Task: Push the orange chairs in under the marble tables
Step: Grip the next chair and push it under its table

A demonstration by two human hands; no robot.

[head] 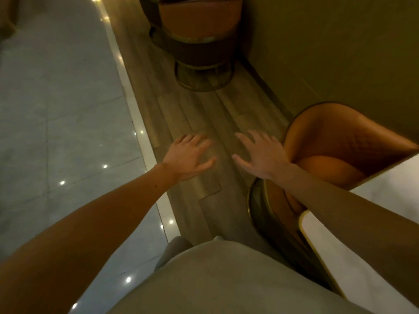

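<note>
An orange chair (335,141) with a quilted back stands at the right, its seat partly under a white marble table (371,252) with a gold rim. A second orange chair (199,26) on a round metal base stands farther ahead by the wall. My left hand (190,155) and my right hand (260,152) are both stretched out over the wooden floor with fingers spread, holding nothing. My right hand hovers just left of the near chair's back, and I see no contact with it.
A strip of wooden floor (204,123) runs ahead between a glossy grey tiled floor (56,121) on the left and an olive wall (328,46) on the right. Small lights reflect along the tile edge. My grey-clothed body fills the bottom.
</note>
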